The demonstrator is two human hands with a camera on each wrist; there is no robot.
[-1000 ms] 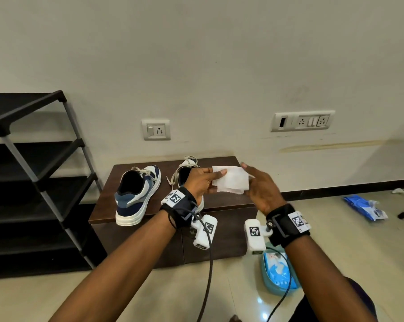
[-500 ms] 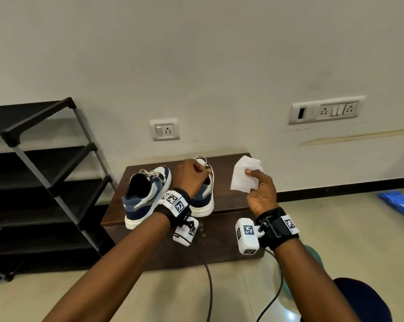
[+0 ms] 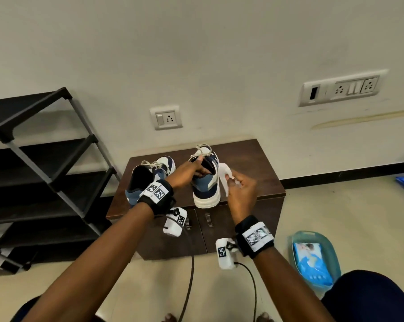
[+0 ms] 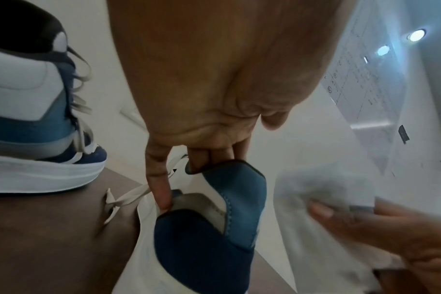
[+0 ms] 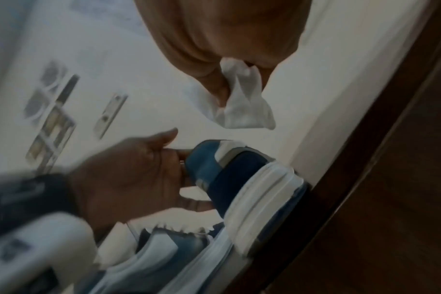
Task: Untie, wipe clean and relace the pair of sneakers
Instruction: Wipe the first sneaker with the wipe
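Black wristbands (image 3: 158, 196) with checkered tags, white cabled camera blocks (image 3: 224, 253) beneath bare forearms.

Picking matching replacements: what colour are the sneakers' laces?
Off-white, cream-like laces; the head view shows them best.

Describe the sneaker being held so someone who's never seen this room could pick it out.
Find the low dark wooden cabinet against the wall; two blue-and-white sneakers stand on top. It is the right sneaker, the one whose collar the left hand grips, with the white wipe beside it.
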